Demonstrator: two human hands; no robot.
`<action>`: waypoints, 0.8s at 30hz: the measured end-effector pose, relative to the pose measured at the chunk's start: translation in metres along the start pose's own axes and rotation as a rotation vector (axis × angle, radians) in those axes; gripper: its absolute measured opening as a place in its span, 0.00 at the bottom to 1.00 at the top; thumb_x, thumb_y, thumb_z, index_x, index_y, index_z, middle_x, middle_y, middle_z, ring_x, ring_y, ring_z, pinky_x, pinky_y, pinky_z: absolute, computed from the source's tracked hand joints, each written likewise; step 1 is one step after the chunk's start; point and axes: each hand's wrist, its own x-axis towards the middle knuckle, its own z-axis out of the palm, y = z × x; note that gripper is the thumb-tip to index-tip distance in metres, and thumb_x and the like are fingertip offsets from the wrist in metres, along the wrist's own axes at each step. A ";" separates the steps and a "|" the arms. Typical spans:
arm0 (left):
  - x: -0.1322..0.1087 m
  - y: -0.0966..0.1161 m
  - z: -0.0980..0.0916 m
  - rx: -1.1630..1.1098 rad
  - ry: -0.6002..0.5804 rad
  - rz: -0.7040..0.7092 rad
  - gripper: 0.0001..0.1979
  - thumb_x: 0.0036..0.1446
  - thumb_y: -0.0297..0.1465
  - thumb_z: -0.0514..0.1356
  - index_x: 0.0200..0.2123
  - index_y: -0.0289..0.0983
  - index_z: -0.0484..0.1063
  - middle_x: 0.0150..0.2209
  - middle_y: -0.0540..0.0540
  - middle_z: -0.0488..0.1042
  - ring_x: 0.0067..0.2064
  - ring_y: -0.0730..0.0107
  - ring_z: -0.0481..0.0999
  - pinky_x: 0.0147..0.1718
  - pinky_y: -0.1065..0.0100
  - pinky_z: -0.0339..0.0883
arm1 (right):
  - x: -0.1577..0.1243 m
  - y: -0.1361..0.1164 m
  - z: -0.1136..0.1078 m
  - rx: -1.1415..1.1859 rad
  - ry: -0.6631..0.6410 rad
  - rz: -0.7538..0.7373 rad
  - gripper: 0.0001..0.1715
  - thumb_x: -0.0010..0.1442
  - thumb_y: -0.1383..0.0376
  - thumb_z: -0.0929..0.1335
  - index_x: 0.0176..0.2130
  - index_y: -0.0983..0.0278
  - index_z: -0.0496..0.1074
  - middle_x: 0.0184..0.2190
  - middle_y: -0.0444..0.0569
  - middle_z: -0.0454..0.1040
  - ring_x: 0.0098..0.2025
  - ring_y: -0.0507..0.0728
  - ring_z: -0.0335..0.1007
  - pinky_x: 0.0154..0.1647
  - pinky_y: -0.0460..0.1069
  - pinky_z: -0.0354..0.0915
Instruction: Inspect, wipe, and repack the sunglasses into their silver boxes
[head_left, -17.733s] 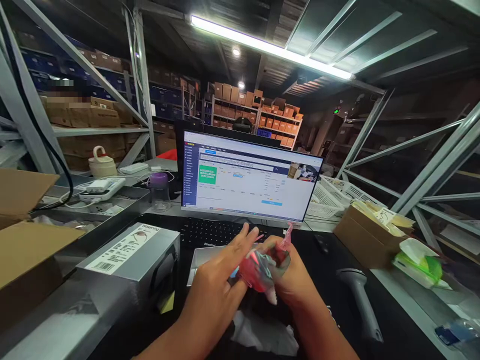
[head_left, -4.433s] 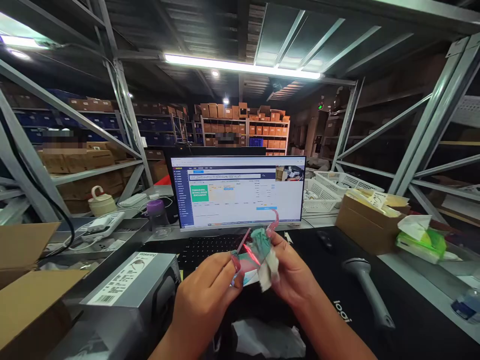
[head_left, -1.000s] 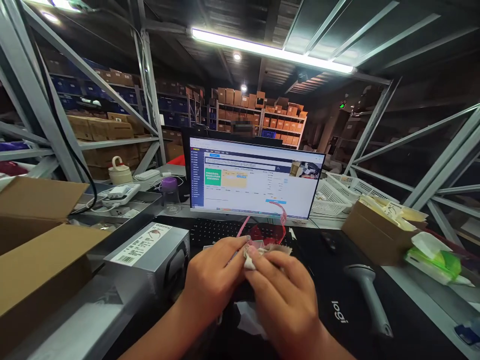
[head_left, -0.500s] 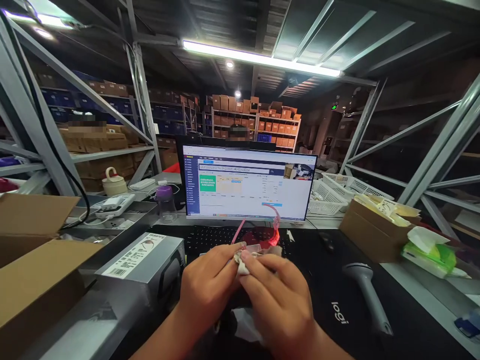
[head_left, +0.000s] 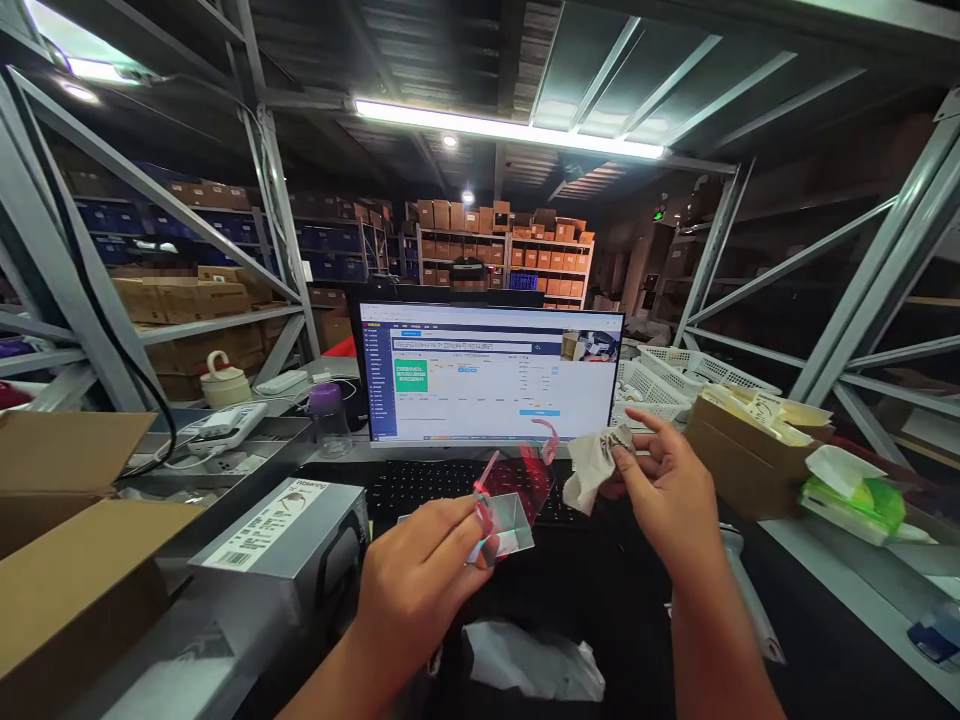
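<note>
My left hand (head_left: pixel 431 560) is closed around a pair of glasses with pink temples (head_left: pixel 486 475), held over the front of the keyboard (head_left: pixel 405 480). One temple points up beside my fingers and the other curves near the screen. A grey, squarish lens-like part sticks out by my fingertips; its exact form is hard to make out. To the right, my right hand (head_left: pixel 664 485) pinches a crumpled beige cloth (head_left: pixel 592 470), apart from the glasses. Below both hands a crumpled whitish translucent bag or wrapper (head_left: pixel 532 660) lies on the black desk mat (head_left: pixel 600 610).
A lit monitor (head_left: pixel 487 390) stands behind the keyboard. At left are a grey printed box (head_left: pixel 281 530), an open carton (head_left: pixel 75 520) and a purple-lidded bottle (head_left: pixel 328 415). On the right are a barcode scanner (head_left: pixel 750 590), a cardboard box (head_left: pixel 739 460) and a tissue pack (head_left: pixel 851 500).
My hands have come apart. The right one moved right and up with the cloth, uncovering the glasses in my left hand. More of the whitish wrapper on the mat now shows.
</note>
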 end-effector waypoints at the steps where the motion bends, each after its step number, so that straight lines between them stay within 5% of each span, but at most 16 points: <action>1: -0.001 0.000 0.000 0.002 -0.002 0.000 0.07 0.62 0.23 0.61 0.43 0.37 0.73 0.38 0.44 0.79 0.39 0.68 0.77 0.37 0.69 0.72 | 0.000 -0.001 -0.003 -0.072 -0.028 -0.005 0.28 0.62 0.56 0.69 0.60 0.62 0.70 0.40 0.52 0.80 0.28 0.57 0.78 0.25 0.49 0.72; 6: -0.002 0.000 0.001 0.000 -0.008 0.003 0.08 0.61 0.22 0.62 0.43 0.36 0.73 0.39 0.45 0.78 0.39 0.69 0.76 0.38 0.69 0.71 | 0.006 0.002 -0.013 -0.371 -0.252 -0.086 0.19 0.62 0.63 0.68 0.52 0.60 0.78 0.43 0.52 0.83 0.41 0.62 0.80 0.43 0.54 0.73; 10: 0.002 0.000 0.000 0.010 0.001 0.008 0.07 0.61 0.21 0.62 0.42 0.36 0.72 0.39 0.45 0.78 0.39 0.69 0.77 0.38 0.69 0.71 | 0.018 0.016 -0.009 -0.453 -0.360 0.041 0.25 0.61 0.68 0.70 0.58 0.65 0.74 0.47 0.56 0.81 0.49 0.64 0.78 0.49 0.55 0.71; 14: 0.005 0.000 -0.002 0.026 0.016 0.012 0.06 0.62 0.22 0.61 0.41 0.36 0.72 0.37 0.45 0.78 0.38 0.69 0.77 0.38 0.70 0.72 | 0.030 0.031 0.003 -0.495 -0.534 0.090 0.38 0.50 0.77 0.74 0.60 0.67 0.71 0.48 0.57 0.81 0.48 0.63 0.79 0.46 0.53 0.71; 20: 0.005 -0.001 -0.003 0.051 0.033 -0.021 0.07 0.61 0.23 0.62 0.42 0.36 0.71 0.37 0.46 0.78 0.37 0.68 0.78 0.37 0.69 0.73 | 0.034 0.042 0.012 -0.603 -0.518 0.056 0.05 0.56 0.71 0.71 0.32 0.63 0.79 0.32 0.50 0.81 0.38 0.60 0.76 0.39 0.50 0.63; 24: 0.001 -0.003 0.000 0.075 0.023 -0.092 0.05 0.61 0.24 0.62 0.41 0.36 0.72 0.37 0.46 0.78 0.38 0.67 0.79 0.38 0.69 0.74 | 0.034 0.052 0.011 -0.649 -0.490 0.102 0.10 0.61 0.65 0.69 0.27 0.62 0.73 0.26 0.49 0.76 0.30 0.58 0.71 0.30 0.49 0.54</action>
